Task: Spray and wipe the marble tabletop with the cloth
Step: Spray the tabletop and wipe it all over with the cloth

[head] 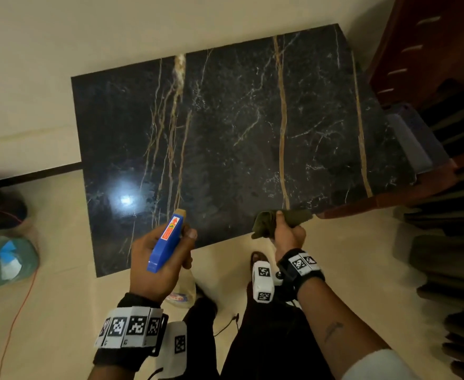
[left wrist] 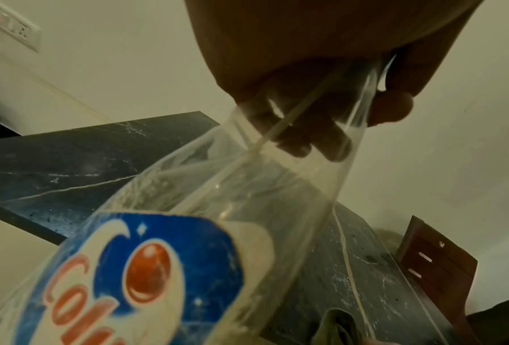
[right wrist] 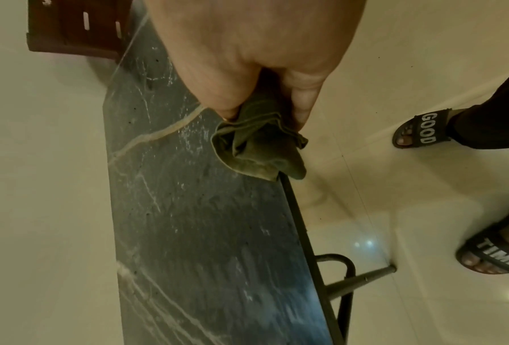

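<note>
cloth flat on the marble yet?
No, the right hand holds the cloth bunched, hanging at the marble tabletop edge.

I see a pale, shiny tile floor [head: 61,297] with small spots of light on it. The wall [head: 88,37] is plain cream. A white switch plate [left wrist: 17,28] sits on it. A dark red slatted chair [head: 431,50] stands at the far right. A thin red wire [head: 14,325] runs over the floor on my left, near a greenish bag [head: 6,260]. The room is dim.
</note>
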### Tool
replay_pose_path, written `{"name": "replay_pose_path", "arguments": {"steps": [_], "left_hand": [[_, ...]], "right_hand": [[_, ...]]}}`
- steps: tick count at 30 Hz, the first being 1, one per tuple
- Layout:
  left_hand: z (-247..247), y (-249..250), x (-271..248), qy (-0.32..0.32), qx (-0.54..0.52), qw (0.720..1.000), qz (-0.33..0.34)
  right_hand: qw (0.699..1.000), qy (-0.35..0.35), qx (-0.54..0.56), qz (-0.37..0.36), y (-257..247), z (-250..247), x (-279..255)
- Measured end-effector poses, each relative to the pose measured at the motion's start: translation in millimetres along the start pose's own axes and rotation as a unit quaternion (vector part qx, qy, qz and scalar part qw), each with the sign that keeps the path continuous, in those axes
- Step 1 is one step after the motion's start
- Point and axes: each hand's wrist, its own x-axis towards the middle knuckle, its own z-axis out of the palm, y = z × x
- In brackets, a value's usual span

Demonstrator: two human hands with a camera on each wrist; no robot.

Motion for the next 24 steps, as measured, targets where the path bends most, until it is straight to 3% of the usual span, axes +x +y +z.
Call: {"name": "replay_pose_path", "arguments": {"steps": [3, 7, 10, 14, 17, 24], "left_hand": [[-7, -6, 6, -0.005, -0.009, 1.000, 0.021], [-14, -11, 9, -0.018, -0.009, 0.999, 0.030], [-25, -17, 6, -0.006, -0.007, 1.000, 0.028], [-53, -28, -6, 0.024, -0.013, 1.000, 0.008], [-72, -34, -10, 0.053, -0.006, 0.999, -0.004], [-111, -45, -17, 0.086, -0.008, 0.996, -0.023]], "right_hand": [[1.000, -0.012, -0.005, 0.007, 10, 13, -18], [0.980, -0.168, -0.023, 0.106, 32, 33, -62], [0.970, -0.214, -0.024, 0.116, 33, 32, -66], [0.992, -0.122, 0.008, 0.033, 29, 22, -50], [0.996, -0.082, -0.009, 0.037, 44, 40, -53], [0.944, -0.272, -0.061, 0.175, 76, 91, -154]]}}
